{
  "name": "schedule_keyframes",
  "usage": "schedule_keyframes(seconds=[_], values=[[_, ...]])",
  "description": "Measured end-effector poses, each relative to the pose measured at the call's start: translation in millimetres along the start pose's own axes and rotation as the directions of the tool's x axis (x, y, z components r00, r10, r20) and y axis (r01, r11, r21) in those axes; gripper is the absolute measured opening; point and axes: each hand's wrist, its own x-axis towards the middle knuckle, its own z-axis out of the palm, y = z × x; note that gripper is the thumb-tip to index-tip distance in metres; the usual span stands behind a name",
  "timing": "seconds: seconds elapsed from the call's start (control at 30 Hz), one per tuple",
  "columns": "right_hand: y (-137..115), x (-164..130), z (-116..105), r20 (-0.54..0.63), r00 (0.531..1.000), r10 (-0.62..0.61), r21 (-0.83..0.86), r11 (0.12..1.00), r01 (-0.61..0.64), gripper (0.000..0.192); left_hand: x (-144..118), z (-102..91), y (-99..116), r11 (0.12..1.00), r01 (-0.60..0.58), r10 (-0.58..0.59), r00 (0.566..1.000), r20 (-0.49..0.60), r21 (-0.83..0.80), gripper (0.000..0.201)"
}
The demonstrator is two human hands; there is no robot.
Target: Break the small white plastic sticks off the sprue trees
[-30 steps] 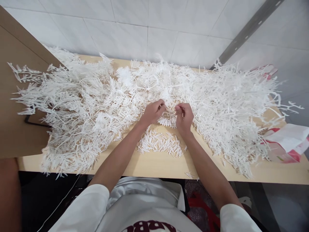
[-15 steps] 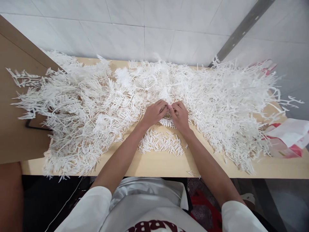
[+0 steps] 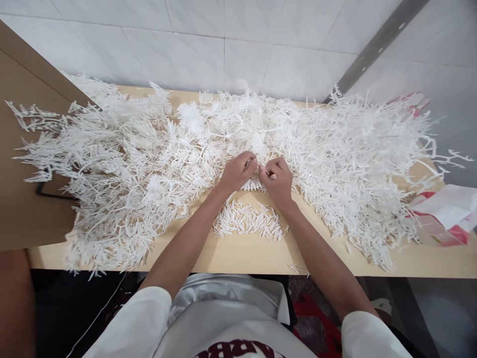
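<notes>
My left hand [image 3: 238, 170] and my right hand [image 3: 278, 180] are close together over the middle of the table, fingers pinched and the fingertips a small gap apart. A white branched plastic piece [image 3: 253, 185] shows under and between them, partly hidden by the fingers. My left hand is closed on it as far as I can see. Small pale bits show in the curled fingers of my right hand. Nearer to me lies a low pile of short white plastic sticks [image 3: 249, 221]. Around both hands spreads a big heap of white branching plastic pieces [image 3: 335, 144].
A cardboard box [image 3: 33, 199] stands at the left table end. A pink and white plastic bag [image 3: 443, 214] lies at the right. Behind the pale wooden table [image 3: 238, 256] are a tiled wall [image 3: 194, 54] and a grey metal upright [image 3: 372, 49]. Part of another person [image 3: 17, 303] shows at lower left.
My hands have drawn slightly apart at the fingertips, the left a little up and left. The right hand's fingers have curled in more. The view has shifted slightly.
</notes>
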Motion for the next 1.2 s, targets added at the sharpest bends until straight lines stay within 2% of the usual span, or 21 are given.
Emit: schedule_keyframes(seconds=[0.07,0.13,0.27,0.33,0.47,0.63,0.83,1.03,1.2], values=[[2.7,3.2,-1.0,-0.034,0.992,0.118,0.041,0.992,-0.116,0.035,-1.2,-0.8,2.5,0.998,-0.010,0.011,0.999,0.032,-0.058,0.024],[4.6,5.2,-1.8,-0.020,0.985,0.171,0.070,0.983,-0.169,0.036,-2.2,-2.3,3.5,0.989,0.028,-0.020,0.998,0.059,-0.146,0.028],[3.4,5.3,-2.2,0.076,0.985,0.154,0.075,0.984,-0.159,0.027,-3.2,-4.1,1.0,0.940,0.081,-0.055,0.995,0.087,-0.331,0.030],[1.2,4.8,-2.6,0.129,0.980,0.149,0.079,0.984,-0.160,0.026,-2.9,-3.3,-1.5,0.926,0.088,-0.057,0.994,0.094,-0.366,0.028],[-1.8,4.0,-4.4,0.165,0.976,0.144,0.103,0.981,-0.163,0.029,-1.6,-0.5,-5.0,0.947,0.088,-0.062,0.994,0.092,-0.310,0.024],[0.0,3.6,-6.2,0.123,0.980,0.156,0.146,0.974,-0.173,0.031,-0.8,3.6,-6.1,0.975,0.019,-0.008,0.999,0.049,-0.221,0.028],[2.9,3.9,-2.6,0.140,0.959,0.247,0.193,0.943,-0.271,0.028,0.7,5.1,-6.5,0.989,-0.033,0.036,0.999,0.015,-0.146,0.025],[5.4,3.3,-1.3,0.132,0.948,0.290,0.281,0.906,-0.316,0.023,1.2,0.5,-1.8,0.986,-0.065,0.071,0.997,0.037,-0.151,0.022],[5.7,4.8,-3.2,0.142,0.946,0.292,0.347,0.880,-0.324,0.028,1.9,2.3,-4.4,0.992,-0.069,0.071,0.997,0.022,-0.102,0.028]])
